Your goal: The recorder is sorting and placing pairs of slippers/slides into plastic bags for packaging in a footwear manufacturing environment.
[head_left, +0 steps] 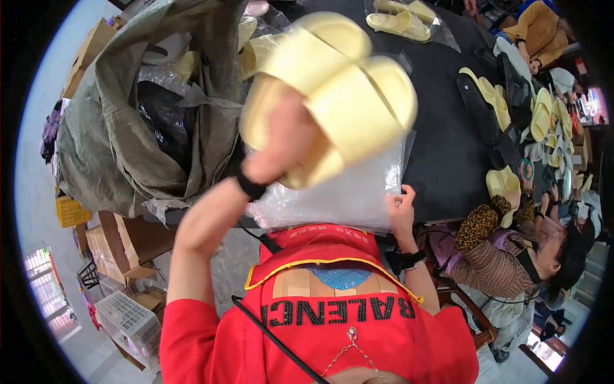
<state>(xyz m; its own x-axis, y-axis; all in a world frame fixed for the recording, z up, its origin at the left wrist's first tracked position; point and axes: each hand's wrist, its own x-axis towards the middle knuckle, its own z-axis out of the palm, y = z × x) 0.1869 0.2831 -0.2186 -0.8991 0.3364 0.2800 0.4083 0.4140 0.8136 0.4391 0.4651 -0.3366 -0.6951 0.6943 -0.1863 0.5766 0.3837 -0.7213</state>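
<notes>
A pair of pale yellow slippers (pixel 361 112) is held side by side in the air over the table. My left hand (pixel 284 134), blurred by motion, is closed on the pair, with its fingers partly hidden in the slippers. Below them, clear plastic bags (pixel 332 203) lie at the table's near edge, in front of my red apron. My right hand (pixel 401 208) pinches the right edge of the clear plastic with bent fingers.
An open grey-green sack (pixel 109 128) with wrapped slippers inside stands at the left. Bagged yellow slippers (pixel 400 24) lie at the far side of the black table (pixel 441 160). Black slippers (pixel 478 109) and co-workers are on the right. Cardboard boxes (pixel 105 249) stand at lower left.
</notes>
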